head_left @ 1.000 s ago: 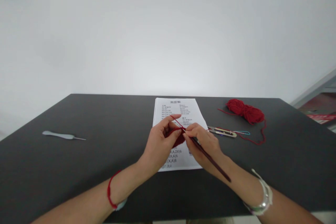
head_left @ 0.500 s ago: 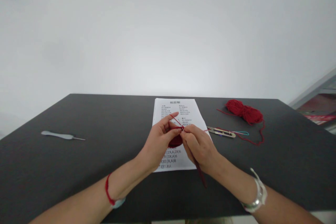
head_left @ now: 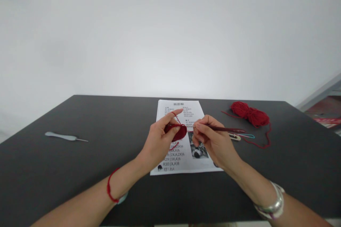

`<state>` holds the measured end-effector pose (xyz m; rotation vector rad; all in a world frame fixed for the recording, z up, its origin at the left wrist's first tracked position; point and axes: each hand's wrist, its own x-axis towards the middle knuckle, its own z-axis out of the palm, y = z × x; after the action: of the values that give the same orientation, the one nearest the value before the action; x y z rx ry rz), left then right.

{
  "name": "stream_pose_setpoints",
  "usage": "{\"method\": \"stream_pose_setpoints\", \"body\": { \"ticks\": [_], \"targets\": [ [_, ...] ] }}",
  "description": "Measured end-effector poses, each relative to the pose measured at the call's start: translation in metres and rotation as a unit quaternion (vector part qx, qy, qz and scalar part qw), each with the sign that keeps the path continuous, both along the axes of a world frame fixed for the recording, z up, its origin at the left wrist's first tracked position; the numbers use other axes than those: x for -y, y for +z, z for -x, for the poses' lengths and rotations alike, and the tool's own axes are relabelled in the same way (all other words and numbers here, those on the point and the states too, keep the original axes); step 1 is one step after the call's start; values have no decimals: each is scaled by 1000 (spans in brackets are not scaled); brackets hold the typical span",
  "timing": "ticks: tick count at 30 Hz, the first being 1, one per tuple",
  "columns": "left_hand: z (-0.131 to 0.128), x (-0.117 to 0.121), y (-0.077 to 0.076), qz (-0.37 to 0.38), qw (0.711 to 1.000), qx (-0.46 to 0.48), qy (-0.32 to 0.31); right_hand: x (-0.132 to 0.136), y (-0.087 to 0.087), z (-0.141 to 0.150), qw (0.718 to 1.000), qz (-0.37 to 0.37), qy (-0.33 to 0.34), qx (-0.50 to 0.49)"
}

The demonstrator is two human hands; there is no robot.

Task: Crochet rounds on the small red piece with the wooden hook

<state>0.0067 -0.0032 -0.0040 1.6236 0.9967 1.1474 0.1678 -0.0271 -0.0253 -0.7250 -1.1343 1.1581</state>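
Above the pattern sheet [head_left: 178, 168], my left hand [head_left: 157, 136] pinches the red crochet piece [head_left: 180, 133], likely light, soft and best gripped near its working edge; my right hand's [head_left: 213, 138] fingers close around the slim, stiff-looking hook [head_left: 226, 128] beside it.

matt dark tabletop [head_left: 119, 120], fuzzy red yarn [head_left: 254, 115], shiny metallic bracelet [head_left: 275, 205]
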Motion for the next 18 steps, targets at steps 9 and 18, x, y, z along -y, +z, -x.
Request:
{"method": "stream_pose_setpoints", "body": {
  "ticks": [9, 18],
  "targets": [
    [0, -3, -3, -4, 1000, 4, 13, 5, 0, -12, 913, -255, -81, 308],
    [-1, -3, 3, 119, 982, 136, -57, -5, 0, -3, 994, 23, 80, -73]
  ]
}}
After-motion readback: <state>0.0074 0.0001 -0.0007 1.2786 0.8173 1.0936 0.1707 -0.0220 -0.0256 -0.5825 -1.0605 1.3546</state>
